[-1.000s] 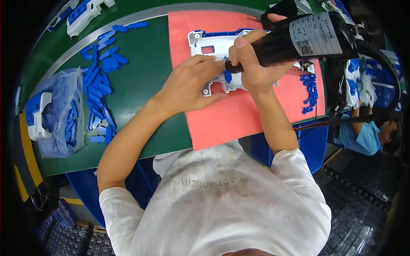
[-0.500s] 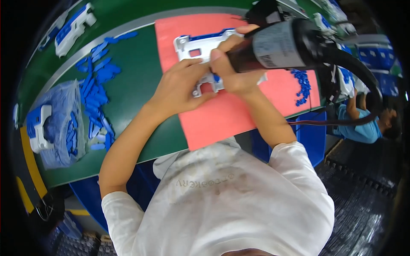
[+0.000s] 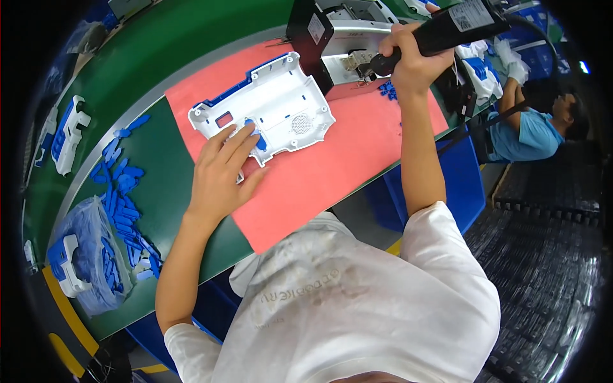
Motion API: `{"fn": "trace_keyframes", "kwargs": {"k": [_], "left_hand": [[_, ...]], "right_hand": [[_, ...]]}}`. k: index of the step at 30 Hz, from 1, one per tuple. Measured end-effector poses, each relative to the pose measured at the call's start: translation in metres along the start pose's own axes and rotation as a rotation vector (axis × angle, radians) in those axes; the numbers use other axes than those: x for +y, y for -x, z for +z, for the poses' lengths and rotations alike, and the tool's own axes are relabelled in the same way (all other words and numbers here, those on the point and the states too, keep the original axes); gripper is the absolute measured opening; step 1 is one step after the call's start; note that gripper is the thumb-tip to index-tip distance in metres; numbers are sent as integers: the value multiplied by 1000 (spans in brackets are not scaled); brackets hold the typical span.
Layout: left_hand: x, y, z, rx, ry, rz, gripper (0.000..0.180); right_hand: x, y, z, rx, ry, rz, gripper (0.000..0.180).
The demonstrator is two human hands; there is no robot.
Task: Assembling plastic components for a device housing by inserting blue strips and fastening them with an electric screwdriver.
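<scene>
A white plastic housing half (image 3: pixel 281 102) with a blue edge strip lies hollow side up on a pink mat (image 3: pixel 300 185). My left hand (image 3: pixel 220 172) rests on its near left part, fingers stretched out and thumb apart. Its fingertips touch a small blue piece (image 3: pixel 260 142) inside the housing, partly hidden by them. Up at the right, my right hand (image 3: pixel 415 64) is closed round a black corded electric screwdriver (image 3: pixel 440 32). The driver's front end is at a metal block on a screw feeder (image 3: pixel 354 60); its very tip is hard to make out.
Several loose blue strips (image 3: pixel 121 210) lie on the green table (image 3: pixel 172 217) at left, near a clear plastic bag (image 3: pixel 89 230) with more. Small blue parts (image 3: pixel 387 90) sit by the feeder. Another person (image 3: pixel 533 131) works at far right. Blue bins (image 3: pixel 463 185) stand below the table edge.
My right hand has lifted the screwdriver off the housing and carried it right to the feeder. My left hand has loosened and lies flatter on the housing. The view has turned.
</scene>
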State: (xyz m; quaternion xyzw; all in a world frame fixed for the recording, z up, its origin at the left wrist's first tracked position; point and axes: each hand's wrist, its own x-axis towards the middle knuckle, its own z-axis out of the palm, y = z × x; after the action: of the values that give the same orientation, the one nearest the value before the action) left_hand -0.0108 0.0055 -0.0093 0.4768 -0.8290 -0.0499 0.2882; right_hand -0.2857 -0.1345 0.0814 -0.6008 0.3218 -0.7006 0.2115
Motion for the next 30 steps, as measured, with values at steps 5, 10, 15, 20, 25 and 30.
{"fn": "trace_keyframes", "kwargs": {"k": [5,10,15,20,25,30], "left_hand": [[0,4,0,-2,30,9,51],[-2,4,3,44,142,37,48],[-6,8,10,78,121,86,40],[-6,9,11,67,124,81,33],[-6,11,13,78,124,73,31],[-7,13,14,75,147,64,31]], "right_hand": [[-9,19,-2,-122,-195,-43,16],[-46,72,59,-243,-418,-7,13],[-37,107,89,-488,-252,-86,63],[-34,113,94,-437,-282,6,60],[-26,115,95,-450,-242,-52,59],[-27,123,97,-444,-334,42,58]]}}
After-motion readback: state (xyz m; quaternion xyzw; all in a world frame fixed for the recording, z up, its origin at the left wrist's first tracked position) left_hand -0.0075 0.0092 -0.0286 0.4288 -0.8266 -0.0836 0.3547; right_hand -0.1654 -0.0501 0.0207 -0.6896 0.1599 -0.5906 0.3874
